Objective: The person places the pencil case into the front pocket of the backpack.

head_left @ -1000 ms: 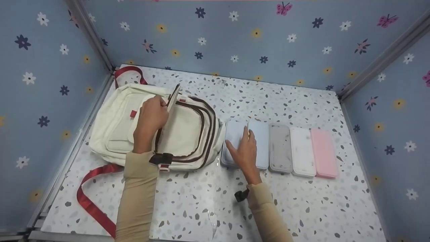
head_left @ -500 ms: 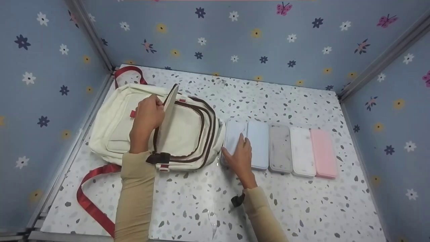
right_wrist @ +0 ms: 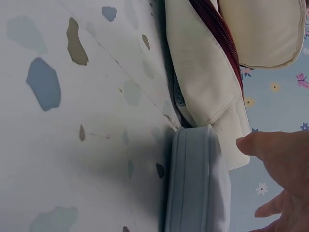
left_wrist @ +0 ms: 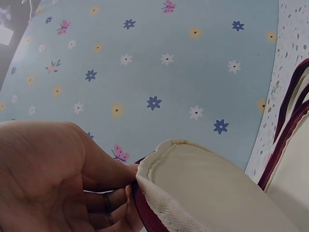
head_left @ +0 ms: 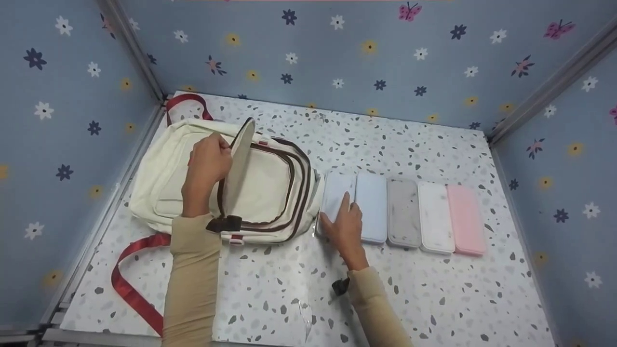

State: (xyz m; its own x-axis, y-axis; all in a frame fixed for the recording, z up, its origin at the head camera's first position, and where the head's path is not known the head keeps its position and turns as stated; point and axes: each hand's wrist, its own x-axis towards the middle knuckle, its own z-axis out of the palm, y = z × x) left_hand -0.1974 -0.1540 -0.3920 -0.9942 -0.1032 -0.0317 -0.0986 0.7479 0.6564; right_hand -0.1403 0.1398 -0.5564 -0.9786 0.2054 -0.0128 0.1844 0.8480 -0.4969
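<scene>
A cream backpack (head_left: 161,183) with dark red zip edging lies flat at the left of the table. Its front flap (head_left: 241,166) is lifted, and my left hand (head_left: 207,164) pinches the flap's edge between thumb and fingers, as the left wrist view shows. My right hand (head_left: 344,233) hovers over the near end of the leftmost light blue case (head_left: 338,188), beside the backpack. In the right wrist view the thumb and fingers are spread, with the thumb apart from the case (right_wrist: 193,181).
To the right of that case stand a second light blue case (head_left: 372,207), a grey case (head_left: 403,212), a white case (head_left: 436,217) and a pink case (head_left: 465,219) in a row. A red strap (head_left: 137,301) trails toward the front edge. Flowered panels (head_left: 328,62) enclose the table.
My left hand has drawn the flap further left, widening the pocket opening. My right hand has moved slightly left and nearer to me over the leftmost case.
</scene>
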